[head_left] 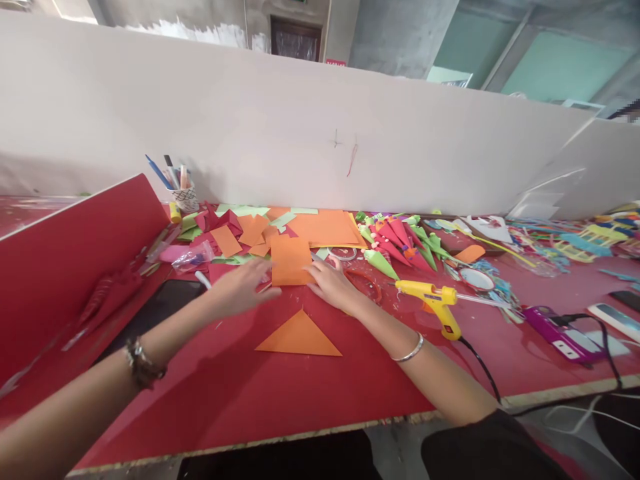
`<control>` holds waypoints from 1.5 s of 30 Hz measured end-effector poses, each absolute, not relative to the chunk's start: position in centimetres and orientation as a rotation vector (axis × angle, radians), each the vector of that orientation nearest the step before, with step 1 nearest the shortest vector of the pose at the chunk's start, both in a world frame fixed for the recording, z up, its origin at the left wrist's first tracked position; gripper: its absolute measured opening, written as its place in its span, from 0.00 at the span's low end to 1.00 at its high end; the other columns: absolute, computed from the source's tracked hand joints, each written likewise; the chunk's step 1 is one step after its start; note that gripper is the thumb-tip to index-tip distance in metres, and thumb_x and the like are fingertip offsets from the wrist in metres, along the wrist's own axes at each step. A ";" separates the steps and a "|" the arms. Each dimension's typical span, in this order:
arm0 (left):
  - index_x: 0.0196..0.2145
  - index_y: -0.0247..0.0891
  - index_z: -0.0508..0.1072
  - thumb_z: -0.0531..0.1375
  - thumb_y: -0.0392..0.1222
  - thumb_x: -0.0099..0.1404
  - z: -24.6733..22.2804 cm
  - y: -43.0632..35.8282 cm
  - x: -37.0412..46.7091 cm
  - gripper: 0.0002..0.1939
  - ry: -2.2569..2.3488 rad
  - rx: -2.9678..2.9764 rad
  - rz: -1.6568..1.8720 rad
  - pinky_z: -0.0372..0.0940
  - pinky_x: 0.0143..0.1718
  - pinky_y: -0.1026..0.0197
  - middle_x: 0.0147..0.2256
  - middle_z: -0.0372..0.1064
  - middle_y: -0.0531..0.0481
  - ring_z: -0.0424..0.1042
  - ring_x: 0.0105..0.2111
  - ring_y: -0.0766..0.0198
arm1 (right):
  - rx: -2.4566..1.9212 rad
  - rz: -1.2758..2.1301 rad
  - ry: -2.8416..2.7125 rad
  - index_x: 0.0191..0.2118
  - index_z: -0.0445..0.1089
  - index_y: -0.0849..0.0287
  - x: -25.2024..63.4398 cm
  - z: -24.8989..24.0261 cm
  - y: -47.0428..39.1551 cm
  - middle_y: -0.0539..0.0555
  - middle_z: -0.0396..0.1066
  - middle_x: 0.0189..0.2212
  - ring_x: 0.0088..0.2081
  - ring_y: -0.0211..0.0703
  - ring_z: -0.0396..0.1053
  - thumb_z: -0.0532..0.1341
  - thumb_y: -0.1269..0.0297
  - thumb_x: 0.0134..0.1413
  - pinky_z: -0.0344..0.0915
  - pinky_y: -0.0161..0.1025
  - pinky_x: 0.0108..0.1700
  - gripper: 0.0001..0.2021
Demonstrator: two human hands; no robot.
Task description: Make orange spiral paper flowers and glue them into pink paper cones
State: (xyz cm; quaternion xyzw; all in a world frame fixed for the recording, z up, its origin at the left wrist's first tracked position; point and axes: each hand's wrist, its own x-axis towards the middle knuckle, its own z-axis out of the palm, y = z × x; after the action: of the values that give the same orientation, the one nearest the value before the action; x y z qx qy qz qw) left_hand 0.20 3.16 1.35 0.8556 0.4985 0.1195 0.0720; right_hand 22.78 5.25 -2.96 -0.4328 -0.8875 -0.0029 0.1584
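Observation:
An orange sheet of paper [291,262] stands out in front of the paper pile, its right edge at the fingertips of my right hand [331,287]. Those fingers are bent in at that edge and appear to grip it. My left hand [240,290] hovers by the sheet's left side, its thumb and fingers apart and nothing between them. Closer to me, an orange paper triangle [300,337] lies flat on the red tabletop [260,400]. Behind my right hand are red loop-shaped handles [365,283], partly hidden.
A yellow glue gun [435,300] and a purple power strip [565,337] lie to the right. Red and green paper cones [400,243] are heaped behind. On the left are a dark phone-like slab [160,310], a red panel [75,267] and a pen cup [185,198].

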 end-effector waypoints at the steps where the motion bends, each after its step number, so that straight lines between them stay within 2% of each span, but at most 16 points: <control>1: 0.50 0.35 0.62 0.53 0.56 0.57 1.0 1.8 0.7 0.29 1.469 2.580 0.323 0.60 0.47 0.53 0.48 0.62 0.42 0.62 0.48 0.52 | -1.244 -0.001 -2.524 0.49 0.59 0.59 22.8 -2.8 5.0 0.59 0.65 0.45 0.48 0.46 0.62 0.52 0.68 0.55 0.42 0.56 0.55 0.15; 5: 0.55 0.37 0.55 0.59 0.56 0.51 -0.7 -2.6 2.2 0.37 1.301 2.585 0.102 0.59 0.48 0.52 0.51 0.60 0.40 0.61 0.50 0.51 | -1.237 0.167 -2.465 0.50 0.57 0.58 23.2 -1.5 3.0 0.56 0.66 0.44 0.47 0.43 0.63 0.52 0.64 0.55 0.48 0.50 0.54 0.16; 9: 0.58 0.36 0.48 0.56 0.47 0.58 -2.3 -4.4 2.2 0.33 1.353 2.483 0.196 0.60 0.48 0.55 0.54 0.57 0.38 0.61 0.51 0.55 | -1.164 0.482 -2.515 0.55 0.51 0.55 23.6 -0.4 -0.2 0.56 0.63 0.49 0.49 0.45 0.61 0.58 0.58 0.49 0.56 0.43 0.50 0.28; 12: 0.58 0.37 0.44 0.53 0.41 0.60 -3.4 -4.7 2.0 0.31 1.291 2.504 0.371 0.62 0.46 0.56 0.52 0.59 0.38 0.63 0.50 0.56 | -1.111 0.520 -2.574 0.57 0.48 0.55 23.3 0.0 -2.5 0.56 0.59 0.52 0.52 0.48 0.57 0.62 0.59 0.45 0.56 0.44 0.51 0.33; 15: 0.58 0.37 0.43 0.50 0.38 0.61 -3.8 -5.0 2.1 0.29 1.238 2.556 0.500 0.66 0.38 0.57 0.47 0.65 0.38 0.70 0.42 0.57 | -1.119 0.403 -2.596 0.57 0.48 0.55 22.6 -0.1 -4.1 0.56 0.62 0.49 0.49 0.50 0.58 0.60 0.65 0.48 0.55 0.49 0.50 0.31; 18: 0.55 0.34 0.48 0.48 0.36 0.62 -3.5 -5.4 2.7 0.24 1.208 2.577 0.504 0.67 0.31 0.60 0.39 0.69 0.40 0.71 0.35 0.58 | -1.120 0.379 -2.534 0.55 0.52 0.56 22.1 -0.4 -4.6 0.56 0.65 0.45 0.45 0.48 0.60 0.54 0.70 0.53 0.57 0.48 0.47 0.23; 22: 0.50 0.35 0.60 0.51 0.38 0.59 -2.5 -5.8 2.9 0.19 1.168 2.729 0.430 0.64 0.37 0.56 0.41 0.67 0.40 0.68 0.38 0.56 | -1.022 0.470 -2.423 0.39 0.66 0.57 22.7 -0.4 -4.2 0.53 0.68 0.34 0.37 0.41 0.62 0.50 0.76 0.54 0.60 0.40 0.41 0.11; 25: 0.51 0.40 0.61 0.54 0.41 0.59 -1.8 -5.7 2.3 0.21 1.096 2.895 0.305 0.60 0.41 0.55 0.47 0.64 0.44 0.65 0.42 0.56 | -0.913 0.579 -2.369 0.31 0.67 0.58 23.6 -0.1 -3.9 0.51 0.67 0.30 0.34 0.38 0.63 0.52 0.81 0.49 0.60 0.38 0.39 0.12; 29: 0.52 0.44 0.61 0.52 0.48 0.62 -1.4 -5.8 1.4 0.21 0.900 3.120 0.360 0.53 0.44 0.60 0.49 0.64 0.50 0.61 0.45 0.60 | -0.791 0.843 -2.263 0.29 0.67 0.58 24.6 0.1 -4.0 0.51 0.66 0.34 0.38 0.37 0.64 0.50 0.85 0.42 0.61 0.37 0.43 0.16; 34: 0.51 0.45 0.63 0.48 0.51 0.64 -1.1 -5.7 1.1 0.20 0.745 3.304 0.515 0.54 0.39 0.64 0.48 0.67 0.54 0.62 0.44 0.66 | -0.748 1.060 -2.224 0.25 0.64 0.59 25.3 -0.2 -4.0 0.52 0.65 0.37 0.41 0.37 0.64 0.51 0.85 0.41 0.60 0.38 0.45 0.14; 35: 0.50 0.45 0.64 0.48 0.50 0.64 -0.9 -5.6 1.0 0.19 0.699 3.333 0.512 0.55 0.37 0.65 0.48 0.66 0.55 0.62 0.44 0.66 | -0.732 1.106 -2.225 0.24 0.64 0.59 25.4 -0.3 -4.0 0.52 0.66 0.37 0.41 0.37 0.64 0.51 0.85 0.41 0.60 0.39 0.46 0.13; 37: 0.48 0.43 0.66 0.49 0.40 0.65 -0.8 -5.5 0.8 0.15 0.596 3.400 0.504 0.56 0.31 0.65 0.47 0.67 0.56 0.62 0.43 0.68 | -0.718 1.192 -2.227 0.23 0.62 0.59 25.6 -0.4 -3.9 0.52 0.66 0.39 0.42 0.37 0.64 0.52 0.85 0.41 0.59 0.39 0.47 0.13; 40: 0.44 0.40 0.68 0.46 0.21 0.60 -0.8 -5.3 0.7 0.22 0.538 3.462 0.485 0.54 0.24 0.65 0.45 0.69 0.55 0.64 0.42 0.70 | -0.750 1.240 -2.197 0.21 0.61 0.60 25.9 -0.4 -3.8 0.53 0.61 0.48 0.50 0.40 0.59 0.53 0.83 0.43 0.56 0.41 0.52 0.11; 42: 0.42 0.39 0.69 0.44 0.18 0.59 -0.9 -5.3 0.7 0.24 0.538 3.462 0.479 0.53 0.24 0.65 0.44 0.69 0.53 0.65 0.40 0.70 | -0.800 1.198 -2.225 0.22 0.61 0.59 26.1 -0.2 -3.8 0.53 0.56 0.52 0.55 0.41 0.54 0.54 0.81 0.44 0.52 0.42 0.55 0.10; 45: 0.38 0.36 0.70 0.44 0.21 0.62 -1.0 -5.2 1.0 0.19 0.512 3.481 0.484 0.55 0.28 0.65 0.39 0.71 0.50 0.67 0.37 0.67 | -0.941 0.983 -2.398 0.28 0.65 0.57 26.5 0.2 -4.1 0.52 0.53 0.54 0.57 0.43 0.49 0.56 0.79 0.43 0.50 0.43 0.56 0.09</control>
State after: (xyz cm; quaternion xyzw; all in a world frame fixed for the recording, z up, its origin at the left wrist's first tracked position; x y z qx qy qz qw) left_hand 1.04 -5.22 -0.99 0.9597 0.1412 0.1333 -0.2034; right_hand 26.47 -4.06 0.21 -0.3351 -0.8537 0.3500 0.1909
